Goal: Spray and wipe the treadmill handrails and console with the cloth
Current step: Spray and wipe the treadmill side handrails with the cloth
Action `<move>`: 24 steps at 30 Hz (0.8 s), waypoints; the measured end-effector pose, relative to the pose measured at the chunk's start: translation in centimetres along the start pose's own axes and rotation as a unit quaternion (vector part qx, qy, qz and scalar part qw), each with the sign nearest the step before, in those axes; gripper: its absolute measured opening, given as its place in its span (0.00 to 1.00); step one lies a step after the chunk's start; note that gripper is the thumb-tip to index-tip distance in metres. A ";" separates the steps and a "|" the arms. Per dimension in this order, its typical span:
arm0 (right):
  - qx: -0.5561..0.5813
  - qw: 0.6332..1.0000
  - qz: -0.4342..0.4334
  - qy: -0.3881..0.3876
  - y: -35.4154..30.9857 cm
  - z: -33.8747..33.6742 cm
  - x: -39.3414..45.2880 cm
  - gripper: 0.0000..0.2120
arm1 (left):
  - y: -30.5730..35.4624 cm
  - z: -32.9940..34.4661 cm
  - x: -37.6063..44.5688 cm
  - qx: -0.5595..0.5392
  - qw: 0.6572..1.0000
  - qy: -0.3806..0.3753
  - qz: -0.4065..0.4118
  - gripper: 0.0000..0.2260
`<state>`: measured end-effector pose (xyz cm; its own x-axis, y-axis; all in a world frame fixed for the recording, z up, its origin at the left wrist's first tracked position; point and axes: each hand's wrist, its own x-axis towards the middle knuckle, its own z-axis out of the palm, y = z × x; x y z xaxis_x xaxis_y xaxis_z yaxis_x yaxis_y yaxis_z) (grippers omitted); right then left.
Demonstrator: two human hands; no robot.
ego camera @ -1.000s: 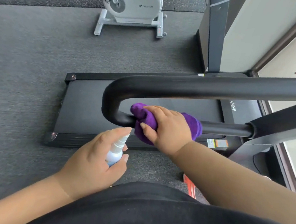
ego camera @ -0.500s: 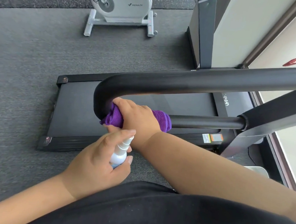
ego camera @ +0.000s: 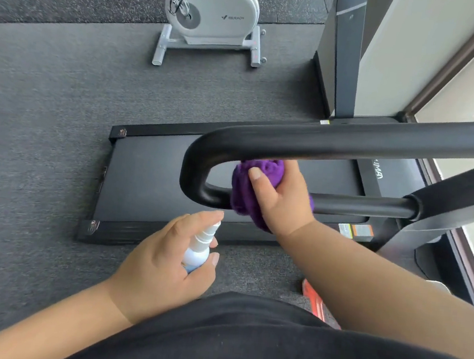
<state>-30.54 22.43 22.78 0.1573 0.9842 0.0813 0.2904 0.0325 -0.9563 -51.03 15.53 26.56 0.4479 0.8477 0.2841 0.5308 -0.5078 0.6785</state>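
A grey gym floor [ego camera: 48, 101] carries the black treadmill deck [ego camera: 156, 182], lying flat beneath the hands. Behind it stands a white exercise bike [ego camera: 215, 16]. The treadmill's black handrail [ego camera: 351, 141] runs in from the right and curls round in a U-bend into a thinner lower bar [ego camera: 361, 207]. The right hand [ego camera: 280, 201] clutches a bunched purple cloth [ego camera: 263, 170] inside that bend, its fingers curled round it, pressing it up against the underside of the upper rail. The left hand [ego camera: 162, 262] grips a small white spray bottle [ego camera: 201, 245], nozzle pointing towards the bend, forefinger on top of the pump
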 end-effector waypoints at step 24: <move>-0.420 0.877 -0.215 -0.089 5.3 -4.5 -1.2 0.33 | 1.6 3.0 3.7 -0.019 0.995 -0.065 0.071 0.27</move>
<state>-24.96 20.69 18.83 -0.2656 0.9266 0.2663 0.8914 0.3412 -0.2982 -46.40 17.42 26.65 0.6069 0.7399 0.2901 0.4300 -0.6127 0.6631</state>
